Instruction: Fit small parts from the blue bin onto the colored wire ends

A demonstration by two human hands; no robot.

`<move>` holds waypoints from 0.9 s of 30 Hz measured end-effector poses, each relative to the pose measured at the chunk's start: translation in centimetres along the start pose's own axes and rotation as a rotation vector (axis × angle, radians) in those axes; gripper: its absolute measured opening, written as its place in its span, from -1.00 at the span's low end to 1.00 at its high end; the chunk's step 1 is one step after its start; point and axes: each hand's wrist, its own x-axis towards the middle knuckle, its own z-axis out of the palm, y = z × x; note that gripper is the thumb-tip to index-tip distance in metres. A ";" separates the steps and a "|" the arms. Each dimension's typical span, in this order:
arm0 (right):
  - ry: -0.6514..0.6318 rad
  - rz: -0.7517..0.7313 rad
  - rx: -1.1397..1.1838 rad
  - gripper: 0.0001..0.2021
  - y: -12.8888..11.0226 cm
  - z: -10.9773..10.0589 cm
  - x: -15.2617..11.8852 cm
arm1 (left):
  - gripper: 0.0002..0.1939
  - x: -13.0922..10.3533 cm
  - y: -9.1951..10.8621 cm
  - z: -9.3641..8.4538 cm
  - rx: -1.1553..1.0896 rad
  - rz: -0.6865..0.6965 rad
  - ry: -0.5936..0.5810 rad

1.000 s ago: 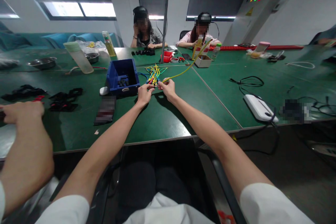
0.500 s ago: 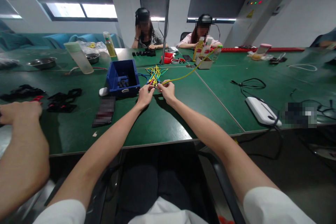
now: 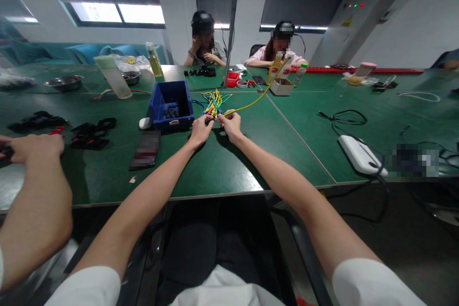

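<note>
While pinching a slender yellow wire [image 3: 253, 104] in closed fingers of the right hand [image 3: 232, 125], touching a splayed, multicoloured bundle [image 3: 215, 101] on the glossy worktop [image 3: 222, 167] with the left hand [image 3: 201, 130], grip too small to tell. Holding a steeper wire curve than before, tip farther from the green-capped bottle [image 3: 300, 75].

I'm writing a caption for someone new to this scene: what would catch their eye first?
Probably the bright tangle of wires at mid-table, just beyond the two hands, with one long yellow wire arching from the right hand. Next, the deep blue bin to its left, holding small dark parts.
</note>
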 end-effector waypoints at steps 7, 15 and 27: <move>-0.004 -0.026 0.004 -0.63 0.1 0.0 0.1 | -0.82 0.1 -0.3 0.1 -0.003 0.023 0.012; -0.016 -0.023 -0.034 -0.62 0.1 -0.2 0.1 | -0.84 0.0 -0.1 0.0 -0.046 0.057 0.007; -0.030 -0.028 0.032 -0.61 0.4 -0.1 0.2 | -0.85 0.1 -0.5 0.2 -0.080 0.066 0.046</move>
